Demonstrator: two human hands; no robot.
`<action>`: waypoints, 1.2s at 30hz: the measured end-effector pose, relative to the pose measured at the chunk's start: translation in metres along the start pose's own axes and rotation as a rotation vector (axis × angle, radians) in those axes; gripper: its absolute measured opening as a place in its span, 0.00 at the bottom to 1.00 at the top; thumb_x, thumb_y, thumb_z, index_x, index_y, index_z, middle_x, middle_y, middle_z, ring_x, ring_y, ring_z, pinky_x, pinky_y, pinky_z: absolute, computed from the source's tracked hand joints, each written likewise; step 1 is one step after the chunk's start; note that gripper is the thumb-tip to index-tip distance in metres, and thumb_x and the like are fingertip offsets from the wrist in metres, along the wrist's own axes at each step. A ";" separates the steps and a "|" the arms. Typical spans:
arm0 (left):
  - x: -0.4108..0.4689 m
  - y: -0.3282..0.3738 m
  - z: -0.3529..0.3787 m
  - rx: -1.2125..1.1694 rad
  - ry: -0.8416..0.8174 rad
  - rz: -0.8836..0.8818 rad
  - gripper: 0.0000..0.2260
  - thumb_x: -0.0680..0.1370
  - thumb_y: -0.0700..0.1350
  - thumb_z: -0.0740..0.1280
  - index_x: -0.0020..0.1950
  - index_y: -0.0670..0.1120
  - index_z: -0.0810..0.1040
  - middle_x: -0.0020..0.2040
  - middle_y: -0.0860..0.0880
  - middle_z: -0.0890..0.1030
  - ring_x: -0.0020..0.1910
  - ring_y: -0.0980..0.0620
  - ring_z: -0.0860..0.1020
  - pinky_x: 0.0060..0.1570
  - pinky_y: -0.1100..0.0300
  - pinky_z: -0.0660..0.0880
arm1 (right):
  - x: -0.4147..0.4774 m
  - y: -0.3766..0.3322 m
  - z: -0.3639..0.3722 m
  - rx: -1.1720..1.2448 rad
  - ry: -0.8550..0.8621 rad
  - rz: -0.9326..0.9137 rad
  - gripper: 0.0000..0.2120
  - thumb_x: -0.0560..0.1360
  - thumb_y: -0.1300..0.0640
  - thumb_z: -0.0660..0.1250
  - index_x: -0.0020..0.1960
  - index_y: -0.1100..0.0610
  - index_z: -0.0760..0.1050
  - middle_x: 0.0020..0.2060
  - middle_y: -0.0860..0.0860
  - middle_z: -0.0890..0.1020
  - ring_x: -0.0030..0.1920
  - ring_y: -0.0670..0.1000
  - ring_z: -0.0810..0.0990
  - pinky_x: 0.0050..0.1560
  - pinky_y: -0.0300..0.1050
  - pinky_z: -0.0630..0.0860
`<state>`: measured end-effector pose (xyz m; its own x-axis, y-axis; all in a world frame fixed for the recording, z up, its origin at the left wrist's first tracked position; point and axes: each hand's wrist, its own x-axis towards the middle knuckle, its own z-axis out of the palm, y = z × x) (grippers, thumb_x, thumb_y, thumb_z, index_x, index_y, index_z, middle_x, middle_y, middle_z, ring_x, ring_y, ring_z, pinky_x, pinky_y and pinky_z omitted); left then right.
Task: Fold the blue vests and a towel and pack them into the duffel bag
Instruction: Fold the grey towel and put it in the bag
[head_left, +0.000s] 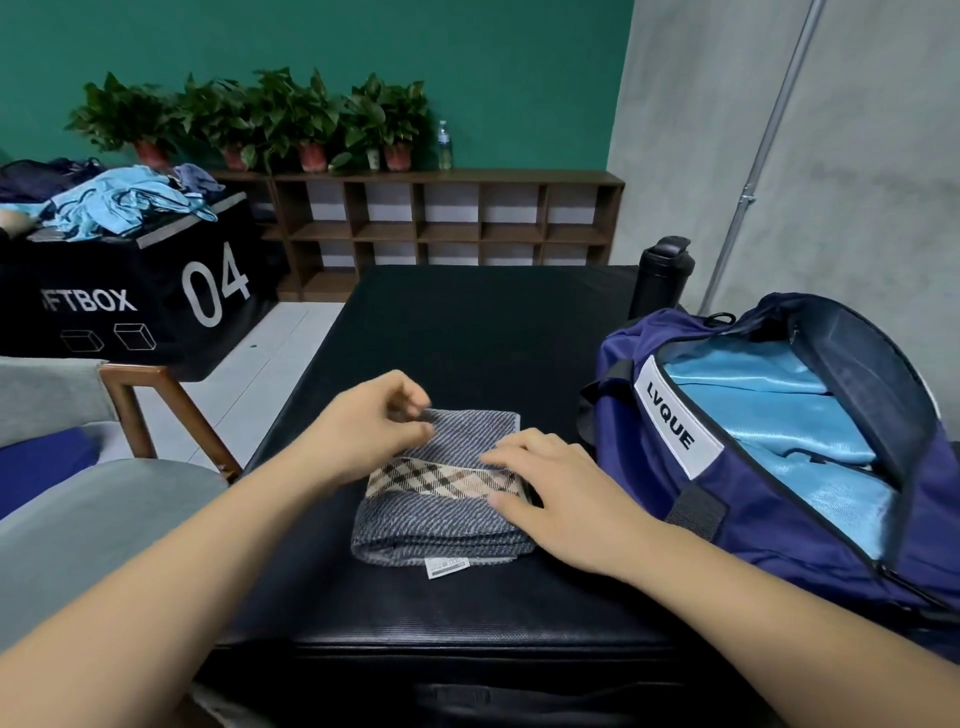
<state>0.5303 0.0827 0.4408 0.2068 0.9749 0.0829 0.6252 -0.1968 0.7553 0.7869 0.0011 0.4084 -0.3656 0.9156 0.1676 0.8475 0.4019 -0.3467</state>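
A grey striped towel (436, 525) with a beige plaid band lies folded on the black padded surface (467, 332). My left hand (371, 423) pinches the towel's far left corner between thumb and fingers. My right hand (545, 493) lies flat on the towel's right side, fingers spread. To the right stands the navy duffel bag (639, 415), unzipped, with folded light blue vests (769, 415) inside.
A black box marked 04 (156, 291) at the left carries a heap of more light blue vests (124, 202). A black bottle (662, 275) stands behind the bag. A wooden chair (156, 410) and grey cushion are at the left. Shelves with plants line the far wall.
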 end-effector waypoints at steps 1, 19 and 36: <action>0.000 -0.008 -0.005 0.062 0.006 -0.043 0.13 0.75 0.49 0.80 0.54 0.54 0.80 0.50 0.53 0.85 0.51 0.51 0.84 0.58 0.49 0.80 | -0.001 -0.001 0.001 -0.007 -0.035 -0.010 0.21 0.85 0.40 0.62 0.76 0.43 0.72 0.71 0.37 0.70 0.69 0.43 0.67 0.72 0.45 0.62; -0.016 -0.016 0.010 -0.633 -0.241 -0.424 0.28 0.64 0.41 0.81 0.62 0.42 0.76 0.54 0.39 0.88 0.53 0.39 0.87 0.59 0.42 0.83 | 0.000 -0.001 0.005 -0.017 -0.126 0.040 0.18 0.83 0.38 0.63 0.72 0.40 0.73 0.65 0.34 0.69 0.65 0.43 0.67 0.71 0.47 0.60; -0.023 0.139 -0.009 -0.808 -0.542 0.046 0.28 0.77 0.35 0.73 0.76 0.51 0.75 0.71 0.40 0.81 0.71 0.35 0.78 0.74 0.37 0.73 | 0.002 0.010 -0.222 0.487 -0.180 0.130 0.30 0.72 0.50 0.83 0.72 0.45 0.76 0.62 0.45 0.85 0.63 0.49 0.85 0.70 0.57 0.78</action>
<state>0.6056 0.0336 0.5502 0.6628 0.7480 -0.0339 -0.0553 0.0941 0.9940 0.8802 0.0032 0.6102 -0.3663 0.9291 -0.0513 0.6291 0.2066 -0.7493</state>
